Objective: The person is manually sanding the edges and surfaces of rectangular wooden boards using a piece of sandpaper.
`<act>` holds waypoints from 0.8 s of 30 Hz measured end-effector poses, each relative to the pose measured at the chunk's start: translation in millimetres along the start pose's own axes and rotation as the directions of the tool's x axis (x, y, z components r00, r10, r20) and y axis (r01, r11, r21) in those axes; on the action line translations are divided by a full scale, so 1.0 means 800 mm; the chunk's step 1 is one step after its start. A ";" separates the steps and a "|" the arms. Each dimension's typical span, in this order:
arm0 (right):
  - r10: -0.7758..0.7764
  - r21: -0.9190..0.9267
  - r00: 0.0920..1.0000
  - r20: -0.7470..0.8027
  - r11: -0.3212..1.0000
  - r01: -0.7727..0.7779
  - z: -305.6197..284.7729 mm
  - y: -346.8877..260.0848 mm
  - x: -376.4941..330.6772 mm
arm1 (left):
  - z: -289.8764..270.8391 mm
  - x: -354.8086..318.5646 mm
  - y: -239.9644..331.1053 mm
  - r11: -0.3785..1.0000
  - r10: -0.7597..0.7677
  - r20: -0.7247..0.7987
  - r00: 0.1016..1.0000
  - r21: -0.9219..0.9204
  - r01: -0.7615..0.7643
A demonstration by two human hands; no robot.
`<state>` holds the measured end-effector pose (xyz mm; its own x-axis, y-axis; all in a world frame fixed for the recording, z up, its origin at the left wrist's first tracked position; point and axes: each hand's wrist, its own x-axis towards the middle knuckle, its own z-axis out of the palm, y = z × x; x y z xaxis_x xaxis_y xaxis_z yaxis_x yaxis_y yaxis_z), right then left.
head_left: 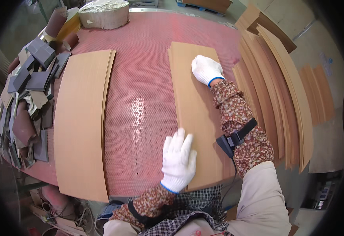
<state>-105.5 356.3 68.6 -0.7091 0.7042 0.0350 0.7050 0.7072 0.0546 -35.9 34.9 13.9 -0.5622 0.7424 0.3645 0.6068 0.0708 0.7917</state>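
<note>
A stack of light-brown wooden boards [193,106] lies lengthwise in front of me on the red table. Toward its far end, my right hand [207,70], in a white knitted glove with a blue cuff, rests on the top board with its fingers curled closed. Whatever it may hold is hidden beneath it. My left hand [178,159], gloved the same way, is at the near left edge of these boards, fingers stretched out and holding nothing. To the left lies another stack of similar boards [81,122], apart from both hands.
The red mesh-patterned tabletop [134,78] shows between the stacks. Grey sanding pads [40,80] and brown abrasive rolls [24,122] are heaped along the left edge. A pale oval block [104,13] stands at the far left. More boards [272,90] lean in rows on the right.
</note>
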 end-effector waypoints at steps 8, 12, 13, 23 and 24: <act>0.078 0.095 0.997 0.021 0.992 -0.080 0.002 0.008 0.174 | -0.011 0.060 -0.018 0.999 -0.003 -0.009 1.000 -0.044 0.003; 0.073 0.101 0.991 0.112 0.991 -0.084 -0.008 0.010 0.214 | -0.015 0.065 -0.017 1.000 -0.014 0.012 1.000 0.005 0.014; 0.068 0.091 0.990 0.126 0.993 -0.080 -0.011 0.013 0.220 | -0.015 0.066 -0.014 1.000 -0.014 0.005 1.000 -0.023 0.014; 0.088 0.074 0.995 0.038 0.993 -0.091 -0.018 0.013 0.107 | -0.009 0.040 0.001 0.997 0.014 -0.050 0.999 -0.071 -0.017; 0.072 0.089 0.997 0.029 0.993 -0.074 -0.020 0.010 0.083 | -0.008 0.036 0.002 0.998 0.030 -0.072 0.997 -0.059 -0.034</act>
<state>-147.0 407.5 87.4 -0.6558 0.7549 0.0094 0.7542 0.6556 -0.0375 -54.8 51.9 29.0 -0.5830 0.6942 0.4221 0.5913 0.0063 0.8064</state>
